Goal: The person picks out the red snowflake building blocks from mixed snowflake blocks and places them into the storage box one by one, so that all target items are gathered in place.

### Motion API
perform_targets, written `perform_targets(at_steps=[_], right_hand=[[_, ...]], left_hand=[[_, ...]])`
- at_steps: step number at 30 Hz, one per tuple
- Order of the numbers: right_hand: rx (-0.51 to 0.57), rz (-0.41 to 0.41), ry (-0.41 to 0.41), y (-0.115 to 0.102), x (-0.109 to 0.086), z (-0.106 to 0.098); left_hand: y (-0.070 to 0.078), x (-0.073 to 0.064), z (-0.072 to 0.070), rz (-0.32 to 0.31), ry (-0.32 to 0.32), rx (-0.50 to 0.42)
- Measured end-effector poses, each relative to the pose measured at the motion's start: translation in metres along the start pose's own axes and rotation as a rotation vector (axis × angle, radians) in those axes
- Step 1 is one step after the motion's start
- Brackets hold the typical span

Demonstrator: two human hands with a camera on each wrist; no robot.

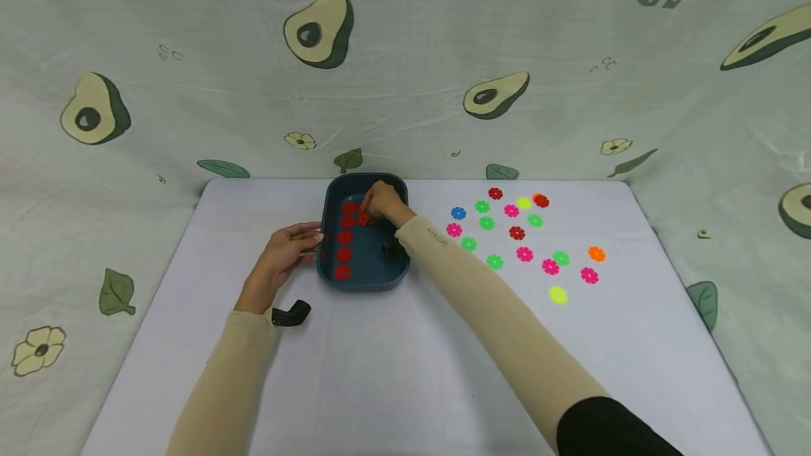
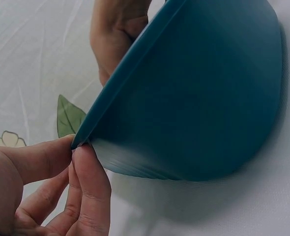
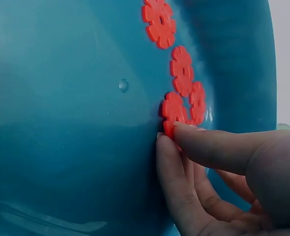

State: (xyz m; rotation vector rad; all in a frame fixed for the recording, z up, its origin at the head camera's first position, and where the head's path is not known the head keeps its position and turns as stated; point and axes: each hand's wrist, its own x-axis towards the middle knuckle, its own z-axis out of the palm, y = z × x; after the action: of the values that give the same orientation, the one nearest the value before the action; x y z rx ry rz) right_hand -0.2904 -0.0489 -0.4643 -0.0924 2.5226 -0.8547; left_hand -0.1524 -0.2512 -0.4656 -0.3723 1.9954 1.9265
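A blue tray (image 1: 366, 269) stands at the back of the table, left of centre. My left hand (image 1: 279, 259) pinches its left rim between thumb and fingers, as the left wrist view shows up close. Inside the tray, several red notched discs (image 1: 344, 238) form a line along the left side. My right hand (image 1: 384, 203) reaches in near the far end. Its thumb and forefinger pinch one red notched disc (image 3: 173, 108), which sits right beside other red discs (image 3: 182, 71) at the end of the line.
Right of the tray, several loose notched discs lie scattered: green (image 1: 495, 262), pink (image 1: 524, 254), yellow (image 1: 558, 295), orange (image 1: 596, 253), blue (image 1: 458, 212) and dark red (image 1: 517, 233). A cloth (image 1: 405, 90) printed with avocados hangs behind the white table (image 1: 380, 371).
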Motion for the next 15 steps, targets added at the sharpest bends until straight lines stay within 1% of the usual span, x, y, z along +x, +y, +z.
perform_targets(at_steps=[5, 7, 12, 15], right_hand=[[-0.046, -0.048, 0.018, 0.002, -0.004, -0.001], [-0.062, -0.076, 0.028, 0.003, -0.009, -0.002], [-0.063, -0.149, 0.058, 0.004, -0.025, -0.005], [-0.073, -0.174, 0.058, 0.003, -0.031, -0.007]], left_hand=[[0.001, 0.000, 0.001, 0.000, 0.000, 0.001], [0.001, 0.000, 0.001, -0.004, 0.001, 0.001], [0.001, -0.001, 0.002, -0.008, 0.014, 0.005], [0.002, -0.002, 0.002, -0.008, 0.018, 0.012]])
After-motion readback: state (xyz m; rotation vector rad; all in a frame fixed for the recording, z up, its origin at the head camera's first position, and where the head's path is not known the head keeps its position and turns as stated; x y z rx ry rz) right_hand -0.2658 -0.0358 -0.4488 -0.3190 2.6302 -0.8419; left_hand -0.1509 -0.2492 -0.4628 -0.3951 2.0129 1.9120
